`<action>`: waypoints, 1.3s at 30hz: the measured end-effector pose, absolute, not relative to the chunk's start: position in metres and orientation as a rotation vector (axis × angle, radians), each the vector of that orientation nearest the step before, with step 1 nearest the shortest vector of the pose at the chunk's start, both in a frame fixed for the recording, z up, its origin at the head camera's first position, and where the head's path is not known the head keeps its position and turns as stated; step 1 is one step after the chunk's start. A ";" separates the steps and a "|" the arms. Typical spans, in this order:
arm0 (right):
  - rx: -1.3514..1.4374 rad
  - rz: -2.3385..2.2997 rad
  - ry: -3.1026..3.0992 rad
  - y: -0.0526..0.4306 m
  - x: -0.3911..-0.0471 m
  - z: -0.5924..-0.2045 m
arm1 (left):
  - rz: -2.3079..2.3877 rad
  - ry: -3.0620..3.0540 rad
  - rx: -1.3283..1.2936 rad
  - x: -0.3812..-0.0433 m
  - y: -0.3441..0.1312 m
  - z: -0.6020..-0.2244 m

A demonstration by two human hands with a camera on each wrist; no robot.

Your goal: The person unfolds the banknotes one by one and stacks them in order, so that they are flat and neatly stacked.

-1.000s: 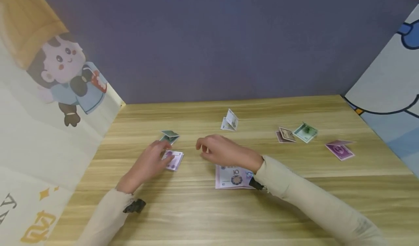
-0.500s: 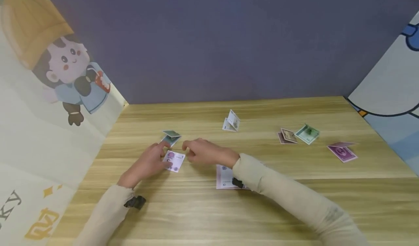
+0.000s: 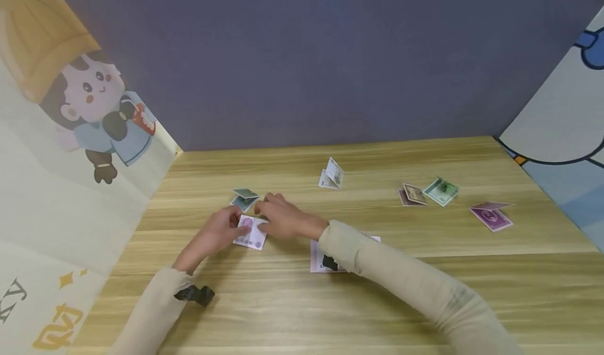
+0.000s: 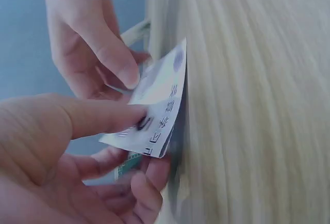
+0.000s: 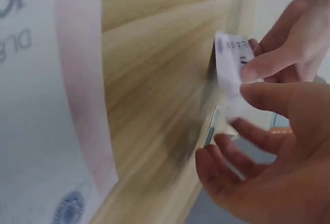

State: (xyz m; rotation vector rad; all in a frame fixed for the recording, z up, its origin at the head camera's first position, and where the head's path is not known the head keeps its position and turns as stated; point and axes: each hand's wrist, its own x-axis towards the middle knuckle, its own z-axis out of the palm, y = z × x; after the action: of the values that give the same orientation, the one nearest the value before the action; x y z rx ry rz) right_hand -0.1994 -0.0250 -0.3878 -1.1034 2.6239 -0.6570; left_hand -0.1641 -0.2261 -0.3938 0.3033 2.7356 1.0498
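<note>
A folded pale-purple banknote (image 3: 252,239) is between both hands on the left half of the table. My left hand (image 3: 216,233) pinches its left side, thumb on top and fingers curled beneath, as the left wrist view shows. At the far right edge, my right hand (image 3: 284,218) pinches the same banknote (image 5: 229,77) between thumb and forefinger, its other fingers loosely bent. Just behind the hands lies a folded grey-green banknote (image 3: 244,200). Larger, flat pale-purple banknotes (image 3: 317,263) lie partly hidden under the right sleeve.
Farther back stands a folded white banknote (image 3: 333,175). To the right are a folded brown banknote (image 3: 413,194), a green one (image 3: 441,191) and a magenta one (image 3: 492,218). A dark panel (image 3: 330,61) rises behind the wooden table (image 3: 264,313), with decorated walls at both sides.
My right hand has moved left, from above the flat banknotes to the folded pale-purple one, and now pinches its edge. The left hand has stayed on that banknote.
</note>
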 end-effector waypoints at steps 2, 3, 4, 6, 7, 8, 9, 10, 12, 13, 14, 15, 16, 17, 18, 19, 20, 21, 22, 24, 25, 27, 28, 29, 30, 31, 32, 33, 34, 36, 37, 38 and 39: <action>-1.116 -0.781 2.573 -0.023 -0.204 -0.389 | 1.143 2.700 0.316 -0.164 -0.224 -0.392; -1.120 -0.848 2.534 -0.021 -0.206 -0.389 | 1.194 2.677 0.319 -0.165 -0.223 -0.391; -1.113 -0.915 2.490 -0.018 -0.208 -0.389 | 1.244 2.652 0.318 -0.165 -0.222 -0.390; -1.070 -1.043 2.403 -0.012 -0.211 -0.388 | 1.330 2.611 0.323 -0.165 -0.218 -0.387; -1.045 -1.090 2.376 -0.009 -0.212 -0.388 | 1.369 2.596 0.316 -0.165 -0.217 -0.386; -1.015 -1.144 2.345 -0.005 -0.212 -0.387 | 1.409 2.581 0.302 -0.165 -0.216 -0.384; -0.980 -1.198 2.314 -0.001 -0.212 -0.386 | 1.451 2.560 0.294 -0.165 -0.214 -0.383; -0.943 -1.242 2.291 0.002 -0.212 -0.385 | 1.485 2.542 0.288 -0.164 -0.213 -0.382; -0.884 -1.324 2.262 0.010 -0.210 -0.382 | 1.524 2.515 0.284 -0.163 -0.211 -0.380; -0.860 -1.355 2.256 0.014 -0.209 -0.381 | 1.529 2.499 0.290 -0.163 -0.211 -0.380; -0.833 -1.386 2.243 0.017 -0.207 -0.380 | 1.530 2.487 0.302 -0.162 -0.210 -0.380; -0.811 -1.407 2.246 0.021 -0.204 -0.379 | 1.533 2.469 0.319 -0.161 -0.210 -0.380; -0.789 -1.428 2.248 0.024 -0.202 -0.378 | 1.525 2.462 0.329 -0.161 -0.209 -0.380; -0.769 -1.446 2.257 0.028 -0.199 -0.378 | 1.513 2.460 0.347 -0.160 -0.208 -0.381; -0.746 -1.467 2.261 0.032 -0.196 -0.377 | 1.512 2.453 0.357 -0.160 -0.207 -0.382; -0.724 -1.486 2.265 0.035 -0.193 -0.377 | 1.520 2.441 0.368 -0.160 -0.206 -0.382; -0.708 -1.506 2.269 0.039 -0.190 -0.376 | 1.534 2.431 0.378 -0.159 -0.203 -0.383; -0.681 -1.530 2.265 0.043 -0.187 -0.376 | 1.560 2.405 0.386 -0.159 -0.201 -0.384; -0.655 -1.557 2.254 0.047 -0.184 -0.376 | 1.585 2.387 0.394 -0.159 -0.198 -0.384; -0.618 -1.617 2.216 0.055 -0.177 -0.376 | 1.642 2.358 0.429 -0.157 -0.191 -0.383; -0.601 -1.647 2.186 0.059 -0.173 -0.376 | 1.672 2.342 0.449 -0.157 -0.188 -0.382; -0.581 -1.701 2.120 0.069 -0.166 -0.376 | 1.716 2.323 0.492 -0.155 -0.180 -0.379; -0.584 -1.721 2.086 0.074 -0.163 -0.375 | 1.723 2.325 0.519 -0.155 -0.175 -0.378; -0.589 -1.739 2.051 0.079 -0.160 -0.375 | 1.726 2.325 0.550 -0.155 -0.171 -0.375; -0.587 -1.751 2.019 0.083 -0.158 -0.374 | 1.728 2.317 0.571 -0.154 -0.167 -0.373; -0.581 -1.768 1.987 0.088 -0.156 -0.374 | 1.729 2.305 0.596 -0.155 -0.163 -0.371; -0.572 -1.781 1.959 0.092 -0.154 -0.373 | 1.728 2.291 0.619 -0.155 -0.159 -0.369; -0.553 -1.796 1.930 0.096 -0.153 -0.372 | 1.722 2.278 0.637 -0.155 -0.155 -0.367; -0.530 -1.807 1.907 0.100 -0.152 -0.370 | 1.719 2.262 0.654 -0.156 -0.151 -0.365; -0.487 -1.810 1.883 0.108 -0.150 -0.368 | 1.710 2.237 0.673 -0.157 -0.144 -0.362; -0.474 -1.806 1.872 0.111 -0.151 -0.367 | 1.709 2.227 0.684 -0.157 -0.141 -0.360; -0.458 -1.796 1.865 0.114 -0.151 -0.367 | 1.709 2.219 0.694 -0.158 -0.138 -0.359; -0.443 -1.787 1.859 0.117 -0.152 -0.366 | 1.709 2.214 0.707 -0.159 -0.134 -0.357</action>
State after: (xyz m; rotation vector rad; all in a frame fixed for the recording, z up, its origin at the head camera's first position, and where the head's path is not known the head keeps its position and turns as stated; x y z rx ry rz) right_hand -0.1521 0.1172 -0.3659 -0.4433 1.8591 -1.7868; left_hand -0.1592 -0.1343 -0.3573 0.7068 2.2143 1.7087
